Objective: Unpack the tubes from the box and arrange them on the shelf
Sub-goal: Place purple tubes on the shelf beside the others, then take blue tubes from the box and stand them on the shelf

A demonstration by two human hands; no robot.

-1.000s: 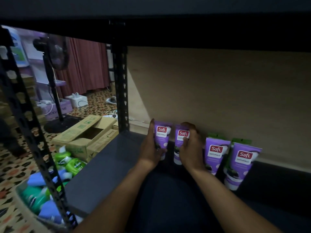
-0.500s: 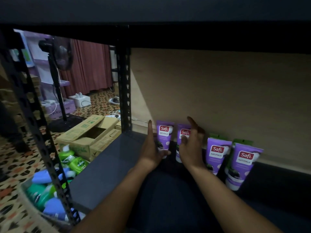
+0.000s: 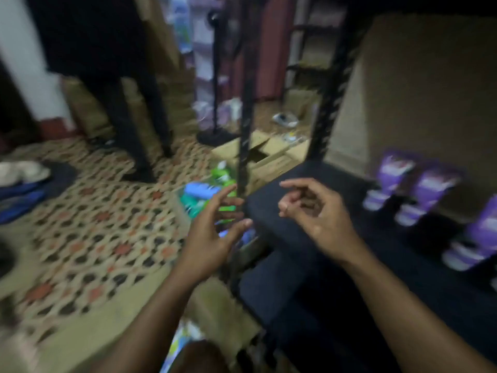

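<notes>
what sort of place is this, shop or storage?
Probably a stockroom or shop back room: a dark metal shelf with purple tubes lined up, an open cardboard box on the patterned floor.

The squat plastic tubes (image 3: 392,175) are purple with white caps, their label print too blurred to read. The flat shelf board (image 3: 293,211) is dark navy, its slotted metal upright (image 3: 245,117) black, and the hardboard back panel (image 3: 416,90) tan. The floor tiles (image 3: 94,224) repeat dark and orange-red motifs on beige. The open cardboard box (image 3: 271,154) is brown. The plastic bottles (image 3: 223,176) are bright green and blue.
</notes>
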